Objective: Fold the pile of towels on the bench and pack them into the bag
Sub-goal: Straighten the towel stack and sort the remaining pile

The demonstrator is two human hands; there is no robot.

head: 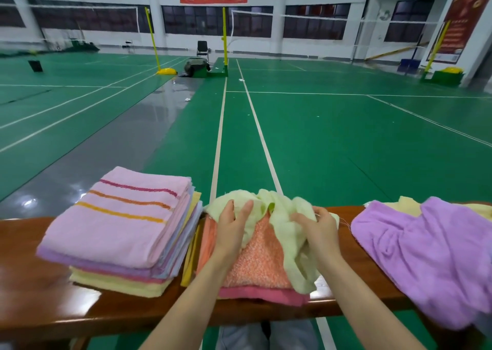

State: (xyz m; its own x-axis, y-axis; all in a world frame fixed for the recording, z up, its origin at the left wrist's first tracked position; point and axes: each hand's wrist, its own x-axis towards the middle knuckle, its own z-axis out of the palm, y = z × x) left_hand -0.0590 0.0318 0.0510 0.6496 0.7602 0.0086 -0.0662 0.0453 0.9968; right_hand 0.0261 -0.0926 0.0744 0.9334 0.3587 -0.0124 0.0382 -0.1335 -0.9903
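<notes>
A crumpled pale green towel (282, 214) lies on top of a folded orange towel (255, 259) at the middle of the wooden bench (32, 291). My left hand (234, 224) pinches the green towel's left part between thumb and fingers. The towel's right part is bunched in the curled fingers of my right hand (316, 230). To the left stands a stack of folded towels (119, 232), topped by a pink striped one. An unfolded purple towel (431, 251) lies in a heap at the right, over a pale yellow one (404, 203). No bag is in view.
Under the orange towel lies a darker pink folded towel (263, 295). Beyond the bench stretches a green sports court with white lines, net posts (225, 38) and a chair (202, 47) far off. My knees show below the bench.
</notes>
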